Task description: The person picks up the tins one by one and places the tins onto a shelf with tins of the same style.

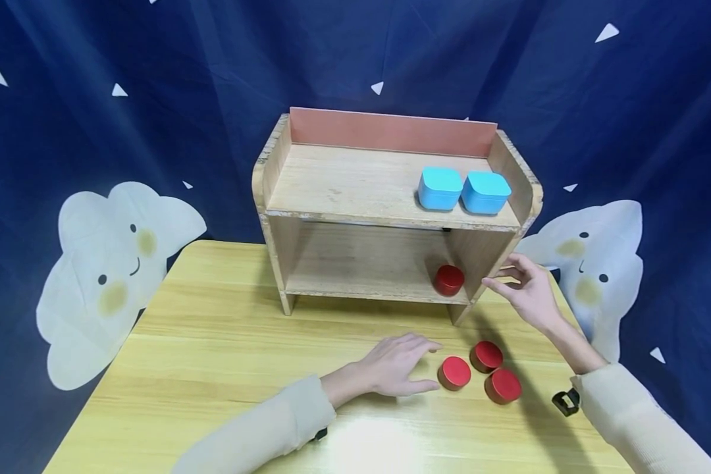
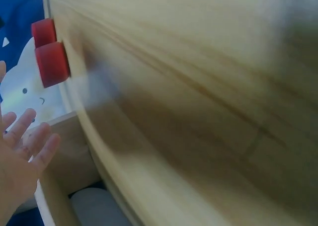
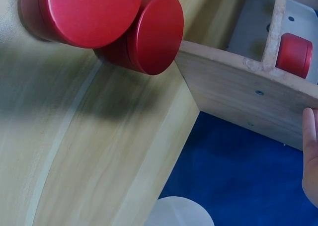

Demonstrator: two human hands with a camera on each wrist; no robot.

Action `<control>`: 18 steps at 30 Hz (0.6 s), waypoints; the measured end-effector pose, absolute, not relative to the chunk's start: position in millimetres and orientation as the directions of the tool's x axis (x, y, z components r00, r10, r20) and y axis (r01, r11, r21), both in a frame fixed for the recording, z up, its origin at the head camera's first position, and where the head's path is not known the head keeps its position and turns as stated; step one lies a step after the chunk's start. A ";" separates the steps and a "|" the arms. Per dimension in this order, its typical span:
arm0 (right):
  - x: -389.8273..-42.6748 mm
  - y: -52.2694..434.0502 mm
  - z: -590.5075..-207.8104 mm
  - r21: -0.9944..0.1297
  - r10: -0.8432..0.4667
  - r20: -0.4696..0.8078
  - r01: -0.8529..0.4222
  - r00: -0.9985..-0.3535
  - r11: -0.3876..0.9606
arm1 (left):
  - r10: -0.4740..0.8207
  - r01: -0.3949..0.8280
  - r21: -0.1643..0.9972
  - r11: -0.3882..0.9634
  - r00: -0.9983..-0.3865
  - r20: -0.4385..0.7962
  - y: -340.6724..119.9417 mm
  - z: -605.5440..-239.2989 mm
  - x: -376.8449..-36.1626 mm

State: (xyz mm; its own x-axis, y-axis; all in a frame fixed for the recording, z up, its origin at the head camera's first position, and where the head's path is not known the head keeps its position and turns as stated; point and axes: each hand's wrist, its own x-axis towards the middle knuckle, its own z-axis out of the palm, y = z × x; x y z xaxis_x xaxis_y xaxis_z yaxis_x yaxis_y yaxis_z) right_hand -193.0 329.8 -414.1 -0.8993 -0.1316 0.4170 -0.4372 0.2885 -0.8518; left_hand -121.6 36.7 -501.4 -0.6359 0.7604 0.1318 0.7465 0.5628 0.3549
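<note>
My left hand is low over the table, fingers extended and thumb apart, with its fingertips close to a round red tin. Two more red tins, one behind and one in front, stand just right of that one. My right hand is at the right side panel of a small wooden shelf; its thumb tip is right at the panel's front edge. In the right wrist view its fingers overlap the panel's outer face. Another red tin stands on the lower shelf, at the right end.
Two light-blue boxes, one left and one right, sit on the upper shelf's right half. The wooden table carries the shelf near its back edge. A dark blue curtain with cloud shapes hangs behind.
</note>
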 end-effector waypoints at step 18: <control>-193.6 330.2 -414.3 -0.834 -0.139 0.427 -0.448 -0.894 0.320 | 0.785 0.754 0.329 0.569 -0.617 0.054 68.8 -518.9 -132.8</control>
